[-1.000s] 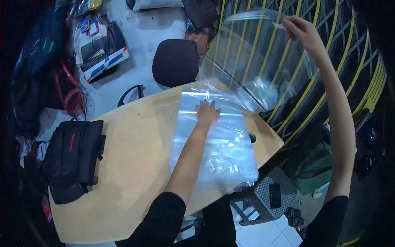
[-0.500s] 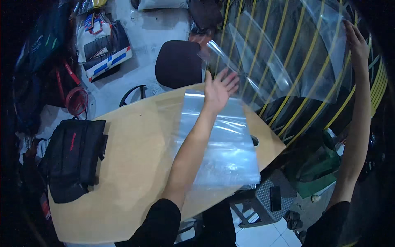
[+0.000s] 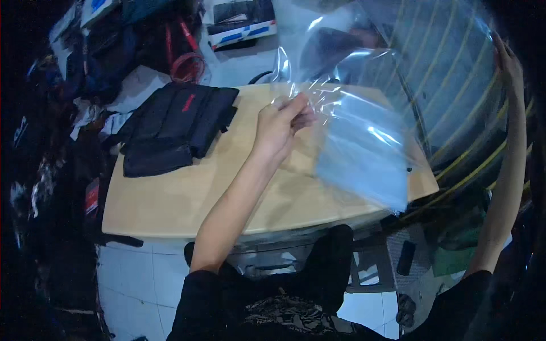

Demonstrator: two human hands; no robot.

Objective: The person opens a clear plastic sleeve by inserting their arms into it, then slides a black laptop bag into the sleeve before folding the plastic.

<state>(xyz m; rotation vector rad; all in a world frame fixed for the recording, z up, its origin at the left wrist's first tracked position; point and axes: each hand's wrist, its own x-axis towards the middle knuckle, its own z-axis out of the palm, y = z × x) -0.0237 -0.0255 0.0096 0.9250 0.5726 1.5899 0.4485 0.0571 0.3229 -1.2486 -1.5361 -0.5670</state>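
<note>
Near me, a person's left hand point(image 3: 282, 126), grip closed, bunches a clear plastic sheet point(image 3: 369, 59) over the surface point(image 3: 199, 202), the right hand point(image 3: 508, 61) pinching it at two o'clock.

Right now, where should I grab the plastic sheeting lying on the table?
Probably its near right corner, coming from the front: the plastic sheeting lies flat, and that corner seems to reach the front edge of the table, so pinching looks easiest there.

A person point(image 3: 250, 159) wears a black short-sleeved shirt point(image 3: 199, 304), its front bearing a grey print point(image 3: 290, 314), with dark trousers point(image 3: 329, 256).
</note>
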